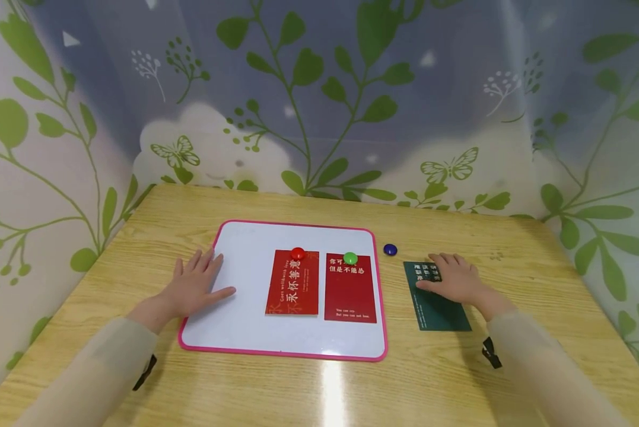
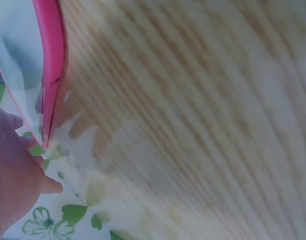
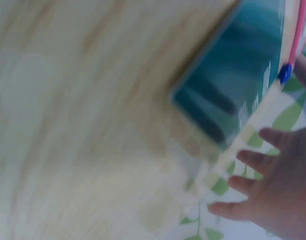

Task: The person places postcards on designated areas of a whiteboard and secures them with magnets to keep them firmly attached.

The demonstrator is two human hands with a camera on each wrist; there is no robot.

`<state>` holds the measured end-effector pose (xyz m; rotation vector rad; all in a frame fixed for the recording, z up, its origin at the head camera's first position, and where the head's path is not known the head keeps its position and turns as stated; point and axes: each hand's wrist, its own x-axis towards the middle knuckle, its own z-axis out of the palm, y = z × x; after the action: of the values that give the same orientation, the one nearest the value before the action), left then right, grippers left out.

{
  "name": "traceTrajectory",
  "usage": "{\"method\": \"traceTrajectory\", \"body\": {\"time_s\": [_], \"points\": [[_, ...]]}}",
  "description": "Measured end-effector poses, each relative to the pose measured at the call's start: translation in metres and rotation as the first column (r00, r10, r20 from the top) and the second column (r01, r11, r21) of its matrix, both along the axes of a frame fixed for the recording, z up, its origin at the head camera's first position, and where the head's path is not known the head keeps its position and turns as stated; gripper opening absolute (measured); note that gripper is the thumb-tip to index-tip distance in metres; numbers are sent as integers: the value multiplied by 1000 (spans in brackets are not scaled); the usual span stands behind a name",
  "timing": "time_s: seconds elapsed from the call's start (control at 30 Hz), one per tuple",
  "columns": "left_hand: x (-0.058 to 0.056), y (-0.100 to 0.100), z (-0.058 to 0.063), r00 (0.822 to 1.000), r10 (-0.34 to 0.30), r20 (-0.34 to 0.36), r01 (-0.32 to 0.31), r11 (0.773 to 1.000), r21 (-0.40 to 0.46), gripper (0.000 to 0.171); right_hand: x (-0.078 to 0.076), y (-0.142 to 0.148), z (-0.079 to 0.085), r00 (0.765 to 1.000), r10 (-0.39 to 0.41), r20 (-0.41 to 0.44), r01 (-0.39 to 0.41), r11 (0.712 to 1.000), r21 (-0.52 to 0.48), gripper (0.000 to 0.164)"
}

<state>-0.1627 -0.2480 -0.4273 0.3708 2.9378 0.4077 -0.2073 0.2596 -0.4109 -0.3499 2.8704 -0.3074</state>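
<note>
R hand (image 1: 455, 281): fingers spread, nothing gripped, over dark-green rectangular card (image 1: 442, 314), R of pink-rimmed rectangular whiteboard (image 1: 239, 326). L hand (image 1: 193, 287): same, over whiteboard's L edge. Rec.: pinch card by edge, lift flat; avoid knocking glossy blue round button (image 1: 390, 249) near whiteboard's far R corner.

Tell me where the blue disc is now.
In the head view, the blue disc lies on the wooden table, right of centre, just outside the upper right of the pink-rimmed whiteboard and up-left of the dark green card.
</note>
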Motion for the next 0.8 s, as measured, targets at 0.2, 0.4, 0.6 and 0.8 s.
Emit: {"method": "traceTrajectory", "body": {"time_s": [0.2, 0.4, 0.6, 0.8], "points": [[1, 0, -5, 1000, 8, 11, -8, 1000, -19, 85, -4, 18, 9, 993, 21, 119, -20, 1000, -6, 99], [0, -1, -7, 1000, 10, 15, -10, 1000, -16, 85, -9, 21, 12, 991, 6, 136, -17, 997, 82, 96], [0, -1, -6, 1000, 13, 23, -12, 1000, -18, 86, -17, 18, 18, 981, -66, 184, 49, 994, 97, 88], [1, 0, -5, 1000, 10, 27, -10, 1000, -14, 86, -20, 15, 24, 950, -140, 281, 112, 987, 113, 98]]}}
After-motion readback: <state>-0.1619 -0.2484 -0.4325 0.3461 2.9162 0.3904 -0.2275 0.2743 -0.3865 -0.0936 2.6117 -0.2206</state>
